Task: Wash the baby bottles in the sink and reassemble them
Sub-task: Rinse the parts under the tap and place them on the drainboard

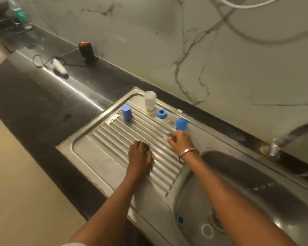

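Standing in a loose row along the far part of the ribbed draining board (114,157), from left to right: one blue cylinder cup (126,112), upright with its closed end on top; one clear bottle body (150,100), upright, long axis vertical, leaning slightly away toward the wall; one blue screw ring (161,113), lying flat with its hole facing up; one small clear piece (170,121), too blurred to tell apart further; one blue dome cap (181,124), dome side up.

Resting nearer on the ribs, the left hand (140,157), fingers curled over something dark that is mostly hidden beneath it; what that thing is, not possible to tell.

Hovering just to the right of it, close below the dome cap, the right hand (180,142), fingertips pinching one small clear teat piece (166,138) low over the draining board; its pointing direction too blurred to read. Sitting on that wrist, one metal bangle (188,153).

Lying down in the sink basin (256,174), one more blue ring (180,219) against the near-left wall, hole facing into the basin, and one clear ring (207,230) flat on the bottom beside the drain.

Reaching in over the basin from the far right, one tap (292,135).
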Action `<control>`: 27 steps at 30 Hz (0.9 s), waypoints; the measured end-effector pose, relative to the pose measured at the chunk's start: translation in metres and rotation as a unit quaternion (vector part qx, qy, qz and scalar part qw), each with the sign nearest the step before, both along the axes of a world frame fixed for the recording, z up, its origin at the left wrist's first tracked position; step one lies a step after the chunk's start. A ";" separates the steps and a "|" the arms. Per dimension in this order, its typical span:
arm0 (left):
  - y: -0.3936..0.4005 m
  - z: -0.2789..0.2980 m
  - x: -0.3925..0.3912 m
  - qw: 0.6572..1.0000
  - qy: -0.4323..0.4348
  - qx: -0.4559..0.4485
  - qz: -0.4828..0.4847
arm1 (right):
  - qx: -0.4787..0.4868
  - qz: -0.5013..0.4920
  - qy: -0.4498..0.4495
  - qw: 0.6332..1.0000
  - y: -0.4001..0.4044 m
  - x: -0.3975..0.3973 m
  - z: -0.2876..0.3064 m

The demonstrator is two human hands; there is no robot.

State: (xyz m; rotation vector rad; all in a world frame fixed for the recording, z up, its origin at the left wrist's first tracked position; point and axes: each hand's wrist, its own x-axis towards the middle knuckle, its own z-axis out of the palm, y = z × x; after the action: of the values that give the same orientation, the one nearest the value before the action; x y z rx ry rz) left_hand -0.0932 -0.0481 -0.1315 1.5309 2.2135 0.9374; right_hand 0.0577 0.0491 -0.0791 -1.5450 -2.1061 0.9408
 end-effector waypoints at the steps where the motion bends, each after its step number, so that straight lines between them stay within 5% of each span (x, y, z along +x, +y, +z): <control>1: 0.000 -0.001 0.000 1.000 -0.004 0.003 0.006 | -0.002 0.013 -0.001 1.000 0.006 -0.016 0.001; 12: 0.004 -0.010 -0.002 1.000 0.019 0.007 0.003 | 0.010 0.055 -0.029 0.998 0.053 -0.130 -0.011; 27: 0.003 -0.017 -0.003 0.999 0.040 0.008 -0.006 | 0.044 0.069 -0.002 0.997 0.072 -0.167 -0.031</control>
State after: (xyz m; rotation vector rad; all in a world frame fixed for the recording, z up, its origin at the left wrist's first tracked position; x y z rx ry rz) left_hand -0.0964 -0.0450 -0.1489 1.6139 2.2538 0.9087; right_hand -0.1095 0.1209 -0.1099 -1.3755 -2.2490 0.8783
